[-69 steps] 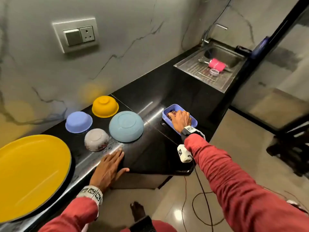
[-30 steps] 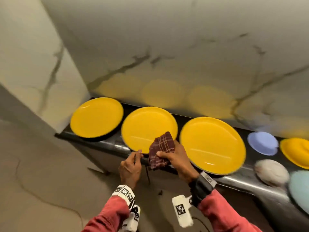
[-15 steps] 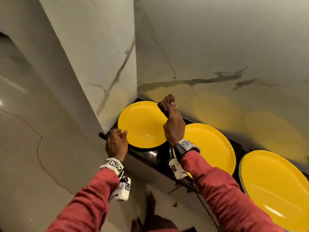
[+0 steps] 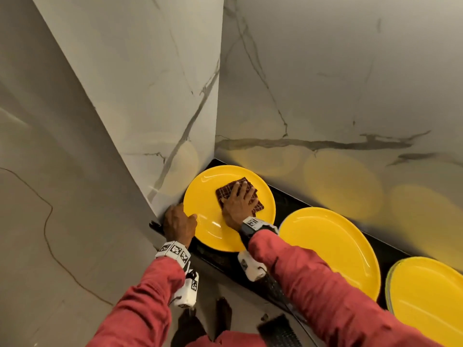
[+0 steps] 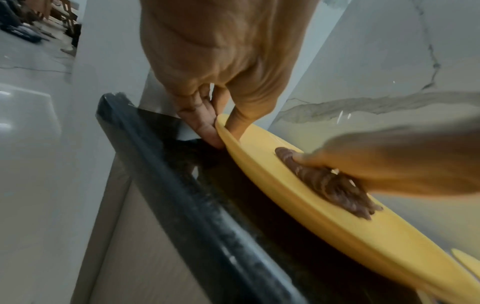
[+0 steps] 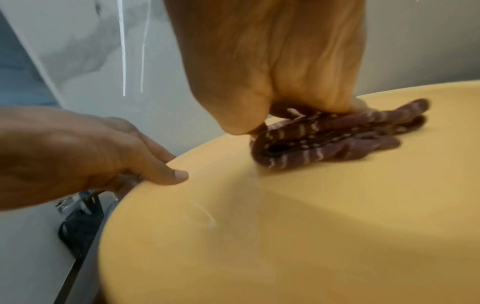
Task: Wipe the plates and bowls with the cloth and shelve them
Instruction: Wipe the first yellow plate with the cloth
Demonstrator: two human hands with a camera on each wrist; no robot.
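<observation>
A yellow plate lies on the black counter, in the corner where two marble walls meet. My left hand pinches its left rim, thumb on top and fingers underneath, as the left wrist view shows for the same hand and plate. A dark red checked cloth lies folded on the plate's far half. My right hand presses it down with spread fingers. In the right wrist view the cloth bunches under the right hand on the plate.
A second yellow plate lies just right of the first, and a stack of yellow plates sits further right. The counter's front edge runs diagonally. A marble side wall stands close on the left.
My right hand has come down from above the plate's far rim and now presses the cloth flat on the plate. My left hand has shifted from the counter's corner onto the plate's rim.
</observation>
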